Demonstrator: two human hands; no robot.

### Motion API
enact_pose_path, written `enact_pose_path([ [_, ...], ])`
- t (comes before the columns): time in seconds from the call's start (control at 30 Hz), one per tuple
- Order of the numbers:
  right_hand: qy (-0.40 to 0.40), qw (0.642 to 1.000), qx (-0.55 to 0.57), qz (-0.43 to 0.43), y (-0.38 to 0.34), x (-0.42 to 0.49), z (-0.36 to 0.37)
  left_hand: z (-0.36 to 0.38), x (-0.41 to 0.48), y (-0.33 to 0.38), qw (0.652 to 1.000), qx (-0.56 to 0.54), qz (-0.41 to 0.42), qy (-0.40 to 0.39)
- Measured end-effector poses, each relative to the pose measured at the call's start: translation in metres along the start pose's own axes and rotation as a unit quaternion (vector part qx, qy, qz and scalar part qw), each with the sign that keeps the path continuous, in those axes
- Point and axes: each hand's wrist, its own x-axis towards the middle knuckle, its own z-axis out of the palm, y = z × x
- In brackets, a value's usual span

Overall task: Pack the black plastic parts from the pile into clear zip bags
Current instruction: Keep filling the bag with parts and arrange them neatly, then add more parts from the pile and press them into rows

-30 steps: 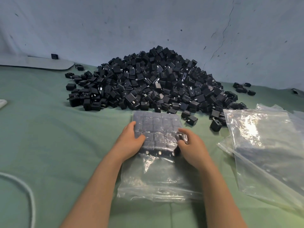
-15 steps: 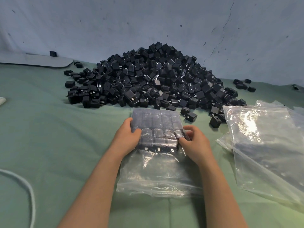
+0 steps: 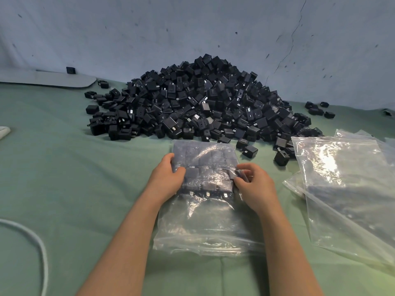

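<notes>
Steadying the bag (image 3: 205,221) seems the point of both grips; it lies flat on the cloth (image 3: 64,178) just in front of the pile (image 3: 201,103), its far half filled with parts (image 3: 203,178) in tidy rows, its near half slack; left hand (image 3: 165,176) clasps the bag's left edge, thumb laid over the film, fingers curled round the side, likely to stop the rows sliding; right hand (image 3: 254,186) has fingers bent and close together, pinching the bag at its right edge, perhaps nudging 1 part through the film; both forearms reach straight forward, wrists low; spare bags (image 3: 342,178) lie to the right, apart
</notes>
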Motion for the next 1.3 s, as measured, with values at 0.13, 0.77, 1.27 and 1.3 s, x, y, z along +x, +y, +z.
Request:
enact_pose_path([
  [0.13,0.005,1.0,0.0,0.0,0.001,0.001,0.001,0.0,-0.001,0.0,1.0,0.022,0.001,-0.007],
  [0.77,-0.017,0.997,-0.059,-0.038,-0.004,-0.02,-0.001,-0.008,-0.019,-0.008,0.995,0.078,0.037,-0.047],
  [1.27,-0.01,0.998,-0.05,-0.021,-0.005,-0.021,0.0,-0.005,-0.023,-0.008,0.993,0.101,0.048,-0.045],
  [1.3,-0.012,0.999,-0.048,-0.022,-0.005,-0.021,0.0,-0.005,-0.024,-0.008,0.993,0.101,0.05,-0.046],
])
